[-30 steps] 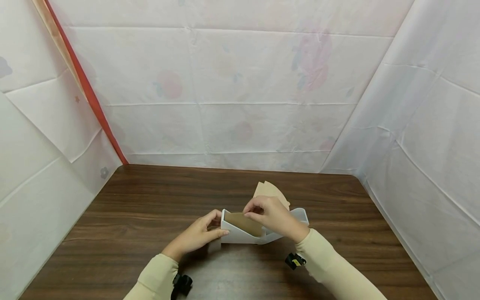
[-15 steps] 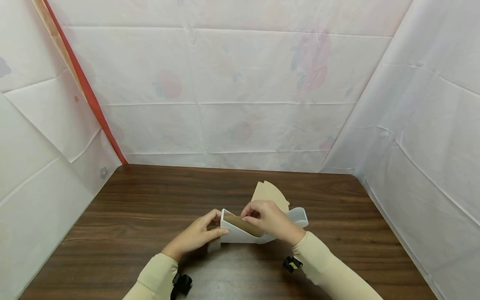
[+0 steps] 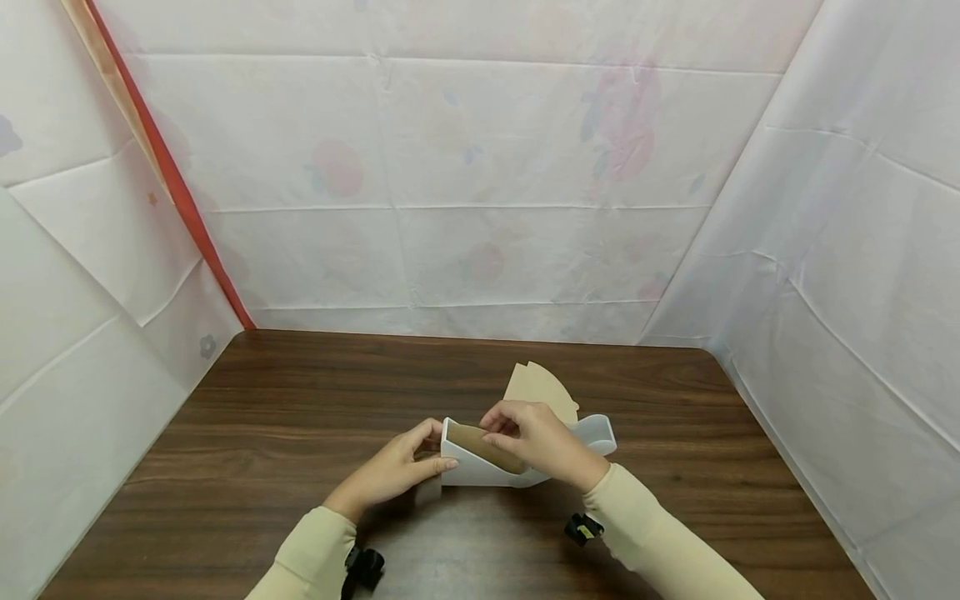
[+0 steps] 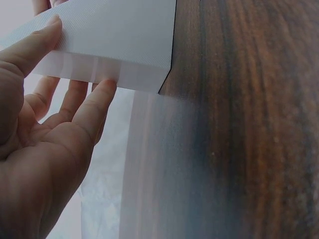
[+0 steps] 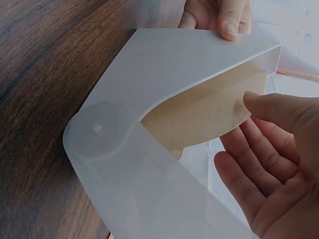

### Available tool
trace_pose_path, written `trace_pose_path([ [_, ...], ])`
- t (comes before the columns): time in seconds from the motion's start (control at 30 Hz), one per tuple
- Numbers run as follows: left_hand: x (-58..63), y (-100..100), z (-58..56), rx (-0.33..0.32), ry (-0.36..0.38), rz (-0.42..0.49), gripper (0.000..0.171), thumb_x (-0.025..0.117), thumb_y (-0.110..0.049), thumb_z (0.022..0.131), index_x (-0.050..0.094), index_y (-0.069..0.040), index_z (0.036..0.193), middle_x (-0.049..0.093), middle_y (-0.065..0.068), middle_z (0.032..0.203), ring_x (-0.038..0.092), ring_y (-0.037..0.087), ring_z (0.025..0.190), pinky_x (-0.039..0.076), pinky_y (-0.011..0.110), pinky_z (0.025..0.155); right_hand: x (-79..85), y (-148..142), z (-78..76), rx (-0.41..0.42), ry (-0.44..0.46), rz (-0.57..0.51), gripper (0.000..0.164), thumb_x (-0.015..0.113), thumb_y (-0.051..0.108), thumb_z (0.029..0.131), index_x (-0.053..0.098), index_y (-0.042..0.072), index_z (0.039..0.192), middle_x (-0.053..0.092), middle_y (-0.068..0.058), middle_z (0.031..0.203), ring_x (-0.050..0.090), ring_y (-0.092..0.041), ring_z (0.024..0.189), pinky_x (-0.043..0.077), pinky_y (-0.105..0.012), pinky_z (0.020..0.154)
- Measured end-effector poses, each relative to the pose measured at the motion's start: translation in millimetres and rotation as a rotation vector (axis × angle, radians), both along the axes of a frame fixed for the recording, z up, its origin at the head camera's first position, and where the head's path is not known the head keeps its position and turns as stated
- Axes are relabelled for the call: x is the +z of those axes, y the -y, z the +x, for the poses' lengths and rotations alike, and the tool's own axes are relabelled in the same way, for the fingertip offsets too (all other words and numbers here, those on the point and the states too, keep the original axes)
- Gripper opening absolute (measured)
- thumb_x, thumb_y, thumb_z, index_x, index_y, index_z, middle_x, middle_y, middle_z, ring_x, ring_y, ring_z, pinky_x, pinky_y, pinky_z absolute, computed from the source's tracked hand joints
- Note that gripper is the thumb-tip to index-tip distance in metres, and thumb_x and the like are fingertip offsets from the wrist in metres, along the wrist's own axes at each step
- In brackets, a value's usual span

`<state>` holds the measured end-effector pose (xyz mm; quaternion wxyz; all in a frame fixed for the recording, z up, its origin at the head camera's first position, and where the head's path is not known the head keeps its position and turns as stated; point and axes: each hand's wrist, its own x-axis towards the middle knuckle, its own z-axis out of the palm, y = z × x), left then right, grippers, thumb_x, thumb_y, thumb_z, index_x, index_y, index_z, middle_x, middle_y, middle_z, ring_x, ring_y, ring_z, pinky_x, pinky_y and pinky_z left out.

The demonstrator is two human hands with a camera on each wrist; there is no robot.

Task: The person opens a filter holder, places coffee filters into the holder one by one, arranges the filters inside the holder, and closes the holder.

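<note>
A white filter box [image 3: 474,471] with a slanted opening stands on the table, its hinged translucent lid [image 5: 154,179] swung open to the right. Brown paper coffee filters [image 3: 487,447] sit inside it. My left hand [image 3: 392,473] steadies the box's left end, thumb on the front wall and fingers against the end wall. The right hand [image 3: 543,442] reaches over the opening and pinches the filters' upper edge, thumb on the near face, as the right wrist view shows. How many sheets it grips I cannot tell.
Behind the right hand, more fan-shaped paper filters [image 3: 536,386] lie on the dark wood table [image 3: 337,383]. White patterned cloth [image 3: 480,167] hangs at the back and both sides. A small black camera [image 3: 583,528] sits at the right wrist.
My right hand has shifted slightly left and down, and the filters under it have moved a little within the box. The left hand and the box have hardly moved.
</note>
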<state>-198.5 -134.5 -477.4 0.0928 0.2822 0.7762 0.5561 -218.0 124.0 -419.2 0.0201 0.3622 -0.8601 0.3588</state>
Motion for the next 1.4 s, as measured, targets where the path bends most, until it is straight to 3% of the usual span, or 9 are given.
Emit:
trace_pose_path([
  [0.27,0.6,0,0.7,-0.005,0.004,0.009,0.029,0.069,-0.021,0.097,0.056,-0.012,0.121,0.067,0.001,0.114,0.063,0.022,0.111,0.052,0.033,0.089,-1.7,0,-0.9,0.011,-0.008,-0.002,0.013,0.076,0.014,0.091,0.070,0.011,0.102,0.070,0.008,0.093,0.064,-0.003,0.083,0.055,-0.026,0.074],
  [0.6,1.5,0,0.4,-0.009,0.001,0.005,0.029,0.069,-0.021,0.097,0.056,-0.012,0.121,0.067,0.001,0.114,0.063,0.022,0.111,0.052,0.033,0.089,6.5,-3,0.8,0.000,-0.017,0.032,0.034,0.078,0.021,0.090,0.067,0.009,0.120,0.071,-0.006,0.114,0.068,-0.015,0.101,0.054,-0.033,0.087],
  [0.9,1.6,1,0.4,-0.018,0.007,0.004,0.028,0.068,-0.021,0.098,0.055,-0.012,0.122,0.066,0.002,0.116,0.062,0.024,0.112,0.052,0.033,0.089,17.2,-7,1.5,-0.029,-0.055,0.063,0.040,0.080,0.024,0.089,0.066,0.009,0.124,0.069,-0.004,0.121,0.065,-0.019,0.109,0.052,-0.037,0.093],
  [1.4,0.5,1,-0.5,-0.017,0.008,0.003,0.029,0.069,-0.021,0.098,0.055,-0.012,0.121,0.066,0.002,0.116,0.062,0.023,0.111,0.053,0.033,0.088,46.2,-27,-3.9,-0.094,-0.077,0.054,0.043,0.080,0.030,0.089,0.066,0.014,0.126,0.065,0.005,0.125,0.060,-0.013,0.113,0.050,-0.039,0.094],
])
